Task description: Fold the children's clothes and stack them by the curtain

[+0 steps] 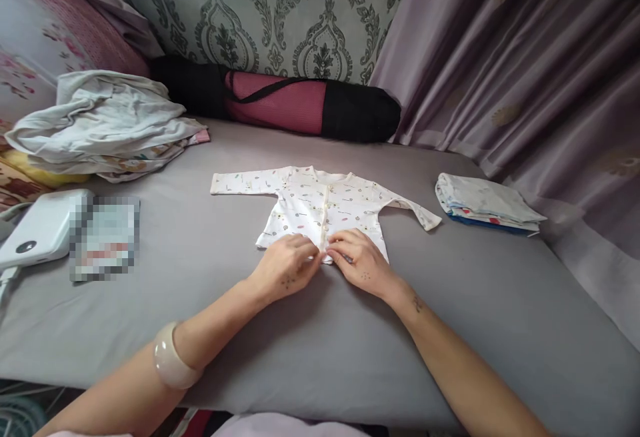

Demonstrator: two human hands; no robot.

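Observation:
A small white baby shirt (305,205) with a sparse print lies spread on the grey sheet, its neckline pointing away from me. Its left-side sleeve stretches out straight, while the other slants down toward the right. A button placket runs down the middle. At the bottom of that placket, my left hand (289,267) pinches the hem with curled fingers. Close beside it, my right hand (361,262) grips the same hem with thumb and fingers together. The fabric between the fingertips is mostly hidden.
A stack of folded clothes (487,203) sits at the right. Crumpled pale clothes (107,120) are heaped at the left, above a white device (43,230) and a blurred-out item (106,237). Along the wall lies a black and maroon bag (280,102); a purple curtain (460,57) hangs right.

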